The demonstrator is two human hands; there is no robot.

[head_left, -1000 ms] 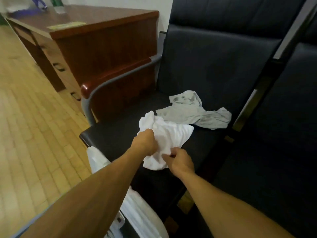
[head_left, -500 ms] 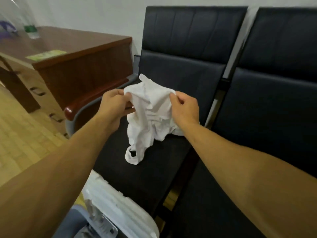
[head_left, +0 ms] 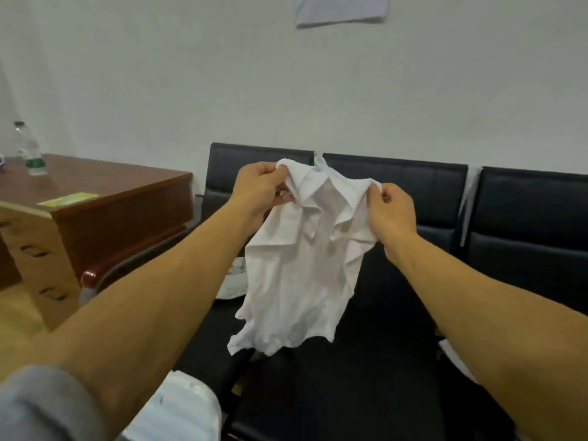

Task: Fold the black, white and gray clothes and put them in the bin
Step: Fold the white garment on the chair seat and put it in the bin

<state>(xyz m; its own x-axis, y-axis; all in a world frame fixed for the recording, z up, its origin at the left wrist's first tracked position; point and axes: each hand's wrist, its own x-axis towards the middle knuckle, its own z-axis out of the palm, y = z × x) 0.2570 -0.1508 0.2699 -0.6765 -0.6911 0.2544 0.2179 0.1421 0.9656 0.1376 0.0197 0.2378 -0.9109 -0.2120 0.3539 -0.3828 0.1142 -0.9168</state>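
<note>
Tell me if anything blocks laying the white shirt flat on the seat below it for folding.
Nothing visible blocks it. The white shirt hangs from the left hand and right hand above the black seat, which looks bare beneath it. A gray garment lies further left, partly hidden behind the shirt.

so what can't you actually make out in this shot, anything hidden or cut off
Head view only:
- Gray garment: mostly hidden behind the white shirt and the left arm; only a sliver shows on the chair seat.
- Bin: cut off by the bottom edge; its inside is unseen.
- Black clothes: none can be told apart from the black seats.
- Paper on wall: cut by the top edge, blurred.
- Bottle label: too small.
</note>
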